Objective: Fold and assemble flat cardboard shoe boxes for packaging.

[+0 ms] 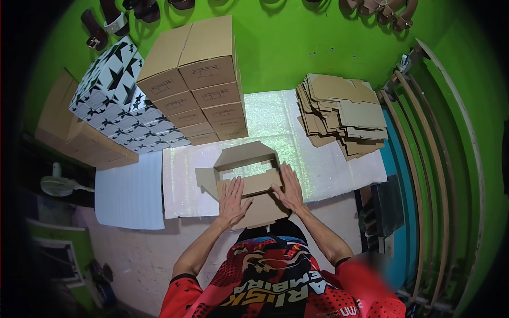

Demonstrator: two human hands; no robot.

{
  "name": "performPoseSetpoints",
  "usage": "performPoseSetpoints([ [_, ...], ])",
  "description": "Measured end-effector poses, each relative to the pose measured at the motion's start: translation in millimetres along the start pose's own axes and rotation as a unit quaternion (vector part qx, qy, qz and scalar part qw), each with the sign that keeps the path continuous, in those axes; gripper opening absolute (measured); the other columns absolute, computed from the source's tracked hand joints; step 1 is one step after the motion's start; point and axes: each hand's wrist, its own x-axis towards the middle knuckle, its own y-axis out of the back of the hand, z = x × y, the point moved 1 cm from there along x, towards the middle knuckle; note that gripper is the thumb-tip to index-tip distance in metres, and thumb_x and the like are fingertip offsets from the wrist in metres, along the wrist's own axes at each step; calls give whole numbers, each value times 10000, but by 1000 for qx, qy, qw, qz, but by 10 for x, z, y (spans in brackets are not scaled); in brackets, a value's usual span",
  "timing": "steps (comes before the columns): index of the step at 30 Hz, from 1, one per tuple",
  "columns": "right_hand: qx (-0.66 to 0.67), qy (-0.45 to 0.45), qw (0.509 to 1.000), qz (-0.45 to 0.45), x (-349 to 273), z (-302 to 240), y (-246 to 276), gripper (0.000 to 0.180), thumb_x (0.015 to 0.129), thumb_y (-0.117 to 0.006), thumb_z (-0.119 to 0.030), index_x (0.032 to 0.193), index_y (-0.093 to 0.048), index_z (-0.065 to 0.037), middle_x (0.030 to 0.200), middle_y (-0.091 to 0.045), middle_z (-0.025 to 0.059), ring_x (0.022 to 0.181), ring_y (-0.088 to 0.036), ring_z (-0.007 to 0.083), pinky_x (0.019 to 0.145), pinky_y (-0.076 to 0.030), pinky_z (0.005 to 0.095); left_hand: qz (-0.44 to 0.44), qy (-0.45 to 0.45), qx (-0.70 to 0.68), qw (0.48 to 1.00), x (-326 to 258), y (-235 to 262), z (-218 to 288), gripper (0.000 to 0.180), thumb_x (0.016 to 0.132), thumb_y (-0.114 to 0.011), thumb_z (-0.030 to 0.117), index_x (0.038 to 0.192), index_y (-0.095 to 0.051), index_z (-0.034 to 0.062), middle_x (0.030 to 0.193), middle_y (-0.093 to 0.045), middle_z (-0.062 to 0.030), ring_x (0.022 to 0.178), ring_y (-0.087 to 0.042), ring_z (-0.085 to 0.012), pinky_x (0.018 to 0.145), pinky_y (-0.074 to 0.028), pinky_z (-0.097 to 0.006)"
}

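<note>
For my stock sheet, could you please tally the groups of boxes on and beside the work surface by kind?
Stacks of assembled brown cardboard boxes: 1
Stacks of black-and-white star boxes: 1
Piles of flat cardboard blanks: 1
Half-folded box under the left hand and right hand: 1
Total: 4

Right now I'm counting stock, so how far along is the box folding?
Done: two stacks of folded brown boxes stand at the back, beside star-printed boxes. In hand: the left hand and right hand press flat on a half-folded cardboard box on the glittery mat. Left: a sizeable pile of flat cardboard blanks on the right.
</note>
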Motion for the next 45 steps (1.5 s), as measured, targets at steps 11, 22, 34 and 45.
performPoseSetpoints([
  [11,-161,89,981,-66,71,7,-163,802,1015,-557,-612,1591,-454,-63,1693,-366,143,1581,-277,388,1302,-149,566,15,-10,-28,999,330,5,237,954,985,-574,619,1667,-256,33,1732,-268,-162,1627,-186,-303,1306,-17,-606],
  [22,-166,83,982,-44,192,-73,-179,823,949,-599,-685,1527,-536,-103,1550,-472,146,1472,-386,363,1255,-250,557,84,-3,-106,991,543,-199,302,869,762,-827,369,1483,-482,27,1436,-537,-187,1497,-398,-361,1259,-14,-713],
  [34,-131,59,989,-45,301,-151,-138,733,929,-661,-636,1432,-632,-104,1489,-511,160,1409,-426,400,1186,-364,525,125,-22,-115,985,552,-165,280,850,747,-846,346,1457,-491,41,1424,-531,-171,1450,-443,-351,1250,-43,-728],
  [45,-35,61,997,-44,128,45,-174,809,1030,-613,-481,1578,-366,59,1671,-306,272,1565,-270,445,1274,-282,499,-34,-122,-38,991,884,42,147,1157,858,-709,654,1697,-168,68,1771,-119,-174,1643,-100,-311,1310,-25,-601],
])
